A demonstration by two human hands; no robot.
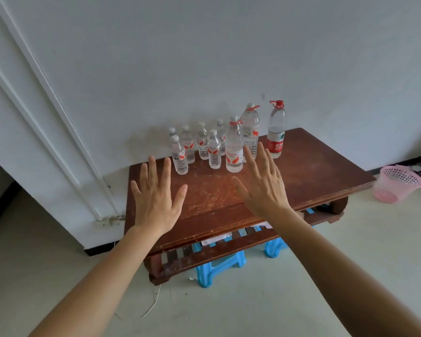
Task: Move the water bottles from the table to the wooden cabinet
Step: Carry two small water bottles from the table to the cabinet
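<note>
Several clear water bottles stand upright at the back of a low dark-red wooden table [314, 176], against the white wall. Several small ones [179, 155] with white caps cluster at the left. To their right rise a taller bottle [234, 144], a wide bottle [250, 130] and a bottle with a red label and red cap [276, 130]. My left hand [156, 193] hovers over the table's left front, fingers spread, holding nothing. My right hand [261, 183] is also spread flat, its fingertips just in front of the tall bottles. No wooden cabinet is in view.
Blue plastic stools [216, 268] stand under the table, behind its slatted lower shelf. A pink mesh basket [396, 183] sits on the floor at the right. A white door frame [58, 132] runs down the left. The floor is pale tile.
</note>
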